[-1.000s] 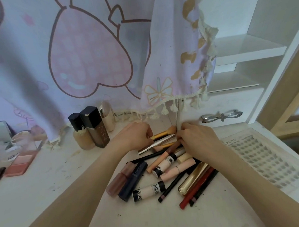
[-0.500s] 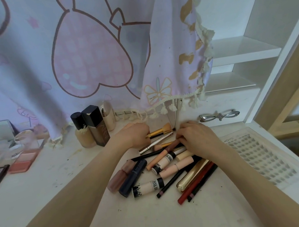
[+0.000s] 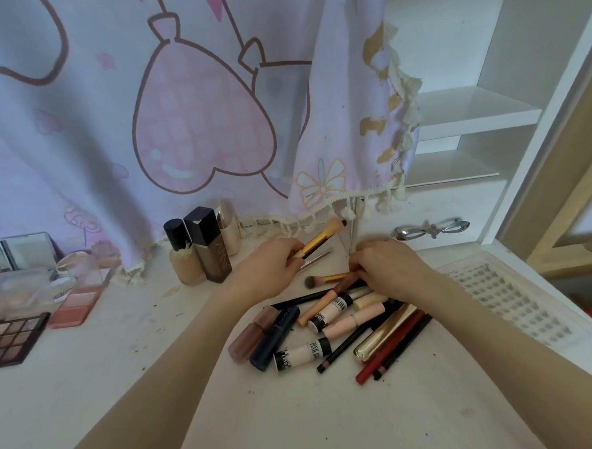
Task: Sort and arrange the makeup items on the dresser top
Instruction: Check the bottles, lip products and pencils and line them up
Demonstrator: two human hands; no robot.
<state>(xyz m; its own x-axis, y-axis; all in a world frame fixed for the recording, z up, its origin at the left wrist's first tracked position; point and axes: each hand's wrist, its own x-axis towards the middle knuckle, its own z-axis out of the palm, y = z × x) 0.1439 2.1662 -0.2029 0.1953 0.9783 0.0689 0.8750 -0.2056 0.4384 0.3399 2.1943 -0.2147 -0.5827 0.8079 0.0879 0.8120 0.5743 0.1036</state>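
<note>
A heap of tubes and pencils (image 3: 340, 327) lies on the white dresser top (image 3: 159, 383) in front of me. My left hand (image 3: 272, 266) grips a gold-handled brush (image 3: 319, 240) and lifts it tilted, bristles up to the right; a thin silver wand (image 3: 315, 260) pokes out below the fingers. My right hand (image 3: 388, 267) rests on the far edge of the heap with fingers curled, touching a small gold brush (image 3: 327, 279) that lies flat. Whether those fingers hold anything is hidden.
Foundation bottles (image 3: 197, 252) stand at the back by a hanging cloth (image 3: 215, 109). A dark eyeshadow palette (image 3: 14, 338), a blush palette (image 3: 76, 303) and clear boxes sit at the left. A white lash tray (image 3: 508, 300) lies at the right, a silver drawer handle (image 3: 432, 230) behind.
My left hand has lifted the gold-handled brush up off the heap and tilted it. The small gold brush now lies uncovered between my hands. The view has tipped upward slightly.
</note>
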